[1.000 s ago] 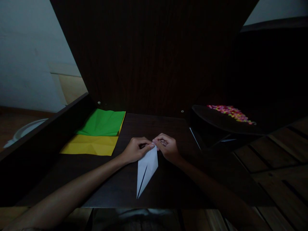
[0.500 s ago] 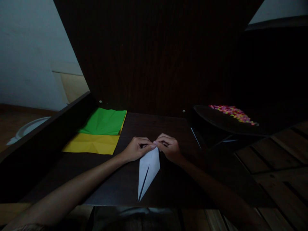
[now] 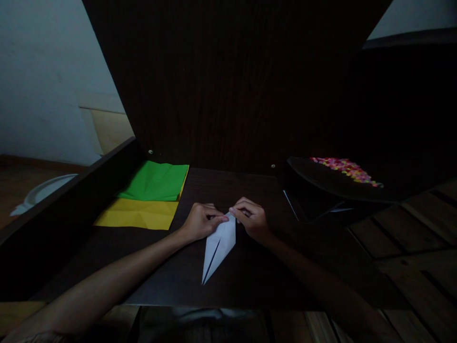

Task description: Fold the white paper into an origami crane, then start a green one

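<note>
Both my hands sit together at the far end of the folded white paper (image 3: pixel 218 244), which lies flat on the dark table (image 3: pixel 250 276). My left hand (image 3: pixel 198 222) presses its index fingertip down on the paper's top edge, the other fingers curled under. My right hand (image 3: pixel 252 220) pinches the same top corner from the other side, fingers bunched (the two sets of fingertips nearly touch over the paper). The paper is a long narrow kite shape, wide end under my fingers, sharp point aimed back toward me, with a centre slit or crease running along its length.

To the left, well apart from the hands: a green sheet (image 3: pixel 155 181) lying partly over a yellow sheet (image 3: pixel 137 214), both creased, both flat on the table near its raised left edge. To the right, on a dark tray (image 3: pixel 321 183), a scatter of small bright pieces (image 3: pixel 344 169) in pink, yellow and orange (too small to identify). Light is poor; a dark wooden panel (image 3: pixel 232 85) stands behind the table.
</note>
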`<state>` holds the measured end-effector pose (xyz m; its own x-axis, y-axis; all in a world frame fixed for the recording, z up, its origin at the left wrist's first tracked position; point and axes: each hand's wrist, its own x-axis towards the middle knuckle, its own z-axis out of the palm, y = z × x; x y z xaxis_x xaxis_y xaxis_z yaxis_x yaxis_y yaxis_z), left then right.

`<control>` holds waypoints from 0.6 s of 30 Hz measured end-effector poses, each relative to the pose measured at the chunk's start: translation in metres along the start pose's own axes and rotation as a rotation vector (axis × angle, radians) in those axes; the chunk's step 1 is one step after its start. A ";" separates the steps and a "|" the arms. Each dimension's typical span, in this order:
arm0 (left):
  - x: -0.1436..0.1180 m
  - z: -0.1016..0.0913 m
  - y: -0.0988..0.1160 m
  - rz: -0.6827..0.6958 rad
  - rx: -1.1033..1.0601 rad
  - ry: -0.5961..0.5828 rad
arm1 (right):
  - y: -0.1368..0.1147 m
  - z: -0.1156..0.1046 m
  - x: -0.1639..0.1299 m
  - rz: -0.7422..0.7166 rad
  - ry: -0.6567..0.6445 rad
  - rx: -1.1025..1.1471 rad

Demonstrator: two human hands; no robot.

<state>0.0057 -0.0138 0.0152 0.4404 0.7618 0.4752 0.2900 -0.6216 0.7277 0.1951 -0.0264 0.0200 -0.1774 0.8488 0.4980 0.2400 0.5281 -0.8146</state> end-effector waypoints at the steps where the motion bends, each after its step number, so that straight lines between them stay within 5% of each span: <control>1: 0.000 0.000 0.000 -0.008 0.003 0.001 | 0.001 0.000 0.000 -0.001 0.009 -0.001; 10: 0.001 -0.001 -0.004 -0.135 -0.158 -0.174 | 0.011 0.000 0.002 0.080 0.091 0.139; 18: 0.002 -0.002 -0.008 -0.174 -0.176 -0.166 | 0.016 0.002 0.003 0.101 0.129 0.111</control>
<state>0.0023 -0.0075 0.0115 0.5338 0.8051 0.2586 0.2281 -0.4316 0.8728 0.1966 -0.0158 0.0076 -0.0319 0.8973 0.4403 0.1422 0.4401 -0.8866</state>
